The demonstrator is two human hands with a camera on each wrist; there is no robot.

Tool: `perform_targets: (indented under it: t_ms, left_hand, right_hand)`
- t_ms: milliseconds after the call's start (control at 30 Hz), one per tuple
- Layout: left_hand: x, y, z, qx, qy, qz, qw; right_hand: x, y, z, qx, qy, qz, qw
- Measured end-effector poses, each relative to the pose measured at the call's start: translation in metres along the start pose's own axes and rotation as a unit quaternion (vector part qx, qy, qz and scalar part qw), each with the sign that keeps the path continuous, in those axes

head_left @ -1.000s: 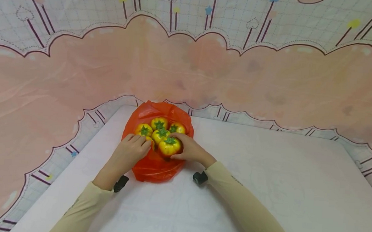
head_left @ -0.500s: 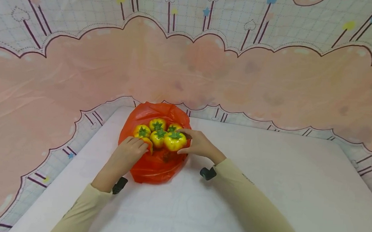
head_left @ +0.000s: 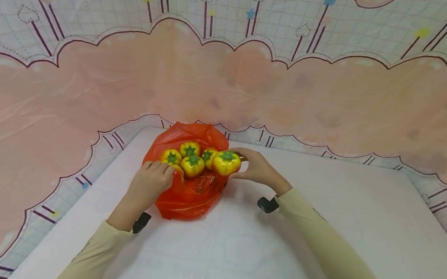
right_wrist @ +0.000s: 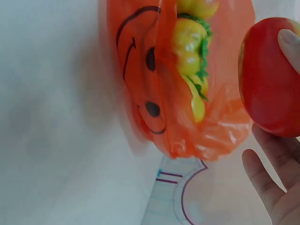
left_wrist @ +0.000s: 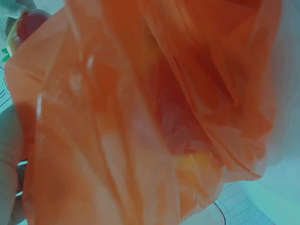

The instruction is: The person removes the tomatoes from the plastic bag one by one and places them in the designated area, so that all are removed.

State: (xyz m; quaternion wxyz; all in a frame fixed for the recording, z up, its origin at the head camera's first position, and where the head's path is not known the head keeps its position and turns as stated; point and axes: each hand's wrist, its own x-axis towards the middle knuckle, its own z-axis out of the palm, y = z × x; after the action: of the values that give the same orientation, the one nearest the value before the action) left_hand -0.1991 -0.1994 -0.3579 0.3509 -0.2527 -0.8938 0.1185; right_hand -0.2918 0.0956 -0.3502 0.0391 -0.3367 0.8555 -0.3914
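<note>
In the head view, an orange-red plastic bag [head_left: 188, 205] lies spread open on the white table, with several yellow persimmons [head_left: 193, 166] with green leafy caps inside. My left hand [head_left: 152, 180] grips the bag's near left rim beside one partly covered fruit. The left wrist view is mostly filled by crumpled bag film [left_wrist: 108, 122]. At the bag's right edge my right hand [head_left: 261, 169] holds one persimmon [head_left: 226, 163] between thumb and fingers, cap up. Its red underside shows in the right wrist view, with a smiley face [right_wrist: 149, 79] printed on the bag.
White table surface [head_left: 337, 219] extends to the right and in front of the bag. Behind and to the left hangs a pink and white patterned cloth [head_left: 288, 92]. A small black device [head_left: 267, 205] sits at the right wrist, another [head_left: 141, 223] at the left.
My right hand has lifted one persimmon from among the others and carried it rightward to the bag's right edge. My left hand has stayed at the rim, shifting only slightly.
</note>
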Motion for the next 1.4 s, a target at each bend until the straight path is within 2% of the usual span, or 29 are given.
perform_targets:
  t_ms: [167,300,700,867,1067,1300,1400]
  left_hand:
    - [-0.002,-0.002,-0.004,0.002,-0.034,-0.012,0.9994]
    - [-0.005,-0.004,-0.004,0.003,-0.048,-0.011,0.9988]
    - [-0.012,-0.006,-0.010,-0.038,-0.110,-0.017,0.9931]
    - [-0.015,-0.006,-0.010,-0.044,-0.139,-0.012,0.9893]
    - [-0.019,-0.005,-0.009,-0.072,-0.165,-0.023,0.9835]
    - [-0.022,-0.003,-0.007,-0.119,-0.181,-0.029,0.9758]
    - [-0.023,-0.002,-0.007,-0.127,-0.190,-0.026,0.9733]
  right_hand:
    - [-0.008,0.000,-0.011,-0.012,0.013,0.009,1.000]
    - [-0.013,0.001,-0.020,-0.026,0.018,0.021,0.999]
    - [-0.029,0.007,-0.043,-0.050,0.032,0.054,0.997]
    - [-0.035,0.013,-0.053,-0.059,0.037,0.062,0.996]
    - [-0.044,0.024,-0.064,-0.070,0.049,0.068,0.994]
    - [-0.059,0.036,-0.078,-0.082,0.071,0.083,0.991]
    - [-0.064,0.043,-0.085,-0.085,0.080,0.105,0.988]
